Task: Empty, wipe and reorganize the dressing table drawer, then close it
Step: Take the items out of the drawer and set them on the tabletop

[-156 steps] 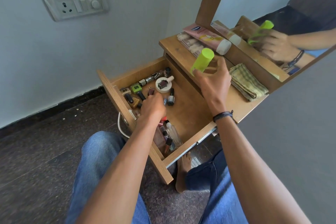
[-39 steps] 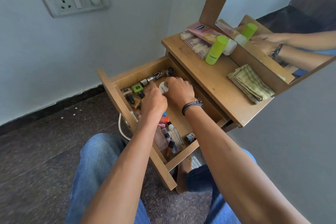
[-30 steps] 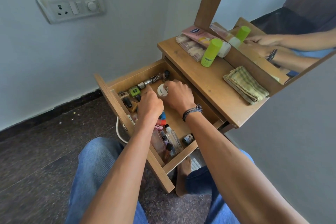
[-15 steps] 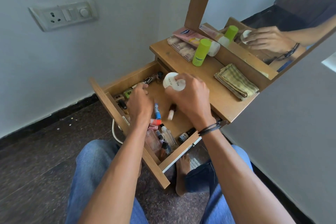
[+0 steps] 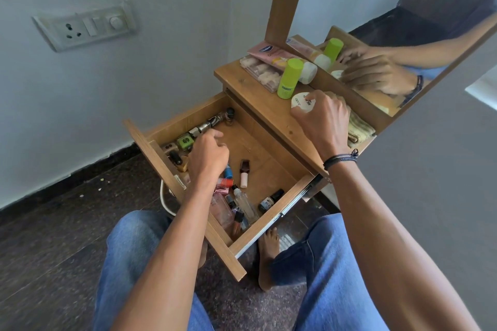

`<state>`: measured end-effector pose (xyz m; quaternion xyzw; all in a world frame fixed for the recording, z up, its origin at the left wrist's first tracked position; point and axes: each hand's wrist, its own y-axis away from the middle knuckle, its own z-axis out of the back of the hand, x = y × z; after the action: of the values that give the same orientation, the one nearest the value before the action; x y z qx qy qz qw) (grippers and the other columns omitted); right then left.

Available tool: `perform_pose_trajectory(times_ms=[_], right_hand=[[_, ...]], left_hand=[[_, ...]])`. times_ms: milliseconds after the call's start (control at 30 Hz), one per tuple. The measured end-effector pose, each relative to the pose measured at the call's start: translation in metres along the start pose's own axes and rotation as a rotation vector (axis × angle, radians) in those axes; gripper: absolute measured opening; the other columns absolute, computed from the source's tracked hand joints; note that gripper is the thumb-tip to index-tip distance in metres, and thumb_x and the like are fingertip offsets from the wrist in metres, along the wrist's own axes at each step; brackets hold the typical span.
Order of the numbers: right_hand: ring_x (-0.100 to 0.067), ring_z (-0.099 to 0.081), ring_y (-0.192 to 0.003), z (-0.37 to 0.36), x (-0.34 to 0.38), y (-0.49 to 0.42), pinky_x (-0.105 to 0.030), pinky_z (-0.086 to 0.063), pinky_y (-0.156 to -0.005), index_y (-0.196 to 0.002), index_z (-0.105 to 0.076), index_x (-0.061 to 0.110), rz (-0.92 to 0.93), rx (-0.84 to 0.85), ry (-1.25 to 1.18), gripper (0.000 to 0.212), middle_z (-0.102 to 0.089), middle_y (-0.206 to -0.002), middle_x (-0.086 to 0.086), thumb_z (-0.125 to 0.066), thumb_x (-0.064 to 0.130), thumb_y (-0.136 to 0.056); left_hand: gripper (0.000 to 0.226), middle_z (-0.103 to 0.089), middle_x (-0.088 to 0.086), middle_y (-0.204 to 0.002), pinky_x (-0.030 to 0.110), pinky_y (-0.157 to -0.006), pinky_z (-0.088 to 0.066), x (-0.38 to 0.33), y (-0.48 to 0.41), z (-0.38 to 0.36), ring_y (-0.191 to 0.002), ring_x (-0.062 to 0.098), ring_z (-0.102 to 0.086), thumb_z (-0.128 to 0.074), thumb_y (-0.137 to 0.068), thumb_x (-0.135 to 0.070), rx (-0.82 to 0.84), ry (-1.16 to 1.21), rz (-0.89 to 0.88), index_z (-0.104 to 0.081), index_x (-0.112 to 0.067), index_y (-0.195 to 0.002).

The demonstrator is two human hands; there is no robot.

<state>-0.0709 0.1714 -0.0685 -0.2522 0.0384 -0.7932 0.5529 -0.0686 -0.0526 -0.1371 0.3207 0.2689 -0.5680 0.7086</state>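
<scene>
The wooden drawer (image 5: 271, 219) stands pulled out, with several small bottles and tubes lying in it. My right hand (image 5: 324, 118) grips a round white jar (image 5: 302, 101) just above the dressing table top (image 5: 265, 109), beside a green bottle (image 5: 289, 78). My left hand (image 5: 208, 160) hovers inside the drawer with fingers curled over the small items at its left side; whether it holds one is hidden. A nail polish bottle (image 5: 244, 170) lies in the drawer's middle and a dark bottle (image 5: 270, 200) near its front.
On the top lie a pink tube (image 5: 271, 52), a clear packet (image 5: 259, 74) and a folded yellow-green cloth (image 5: 359, 129). A mirror (image 5: 390, 35) stands behind. A switch plate (image 5: 86, 25) is on the wall. My knees in jeans are below the drawer.
My right hand lifted the white jar out of the drawer and carried it over to the table top near the green bottle. My left hand stayed in the drawer.
</scene>
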Motion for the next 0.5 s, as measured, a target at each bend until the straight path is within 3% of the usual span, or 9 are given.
perform_pose_trajectory(times_ms=[333,500], right_hand=[[-0.042,-0.059,-0.112,-0.006,-0.008,-0.016,-0.046,-0.043,-0.096,-0.116,-0.067,0.003,-0.007,0.029,0.020,0.042,-0.061,-0.131,-0.018,-0.062,0.037,-0.092],[-0.039,-0.059,-0.101,-0.011,-0.012,-0.014,-0.045,-0.049,-0.092,-0.121,-0.068,0.005,-0.030,0.034,-0.031,0.039,-0.052,-0.127,-0.012,-0.063,0.031,-0.091]], left_hand=[[0.032,-0.063,-0.005,-0.128,0.016,-0.051,-0.026,0.005,-0.005,-0.005,-0.066,-0.008,-0.044,-0.063,-0.096,-0.017,0.025,-0.001,-0.014,-0.060,-0.026,-0.126],[0.032,-0.063,-0.006,-0.128,0.016,-0.050,-0.027,0.006,-0.006,-0.006,-0.067,-0.007,-0.044,-0.063,-0.096,-0.018,0.021,-0.003,-0.011,-0.060,-0.027,-0.126]])
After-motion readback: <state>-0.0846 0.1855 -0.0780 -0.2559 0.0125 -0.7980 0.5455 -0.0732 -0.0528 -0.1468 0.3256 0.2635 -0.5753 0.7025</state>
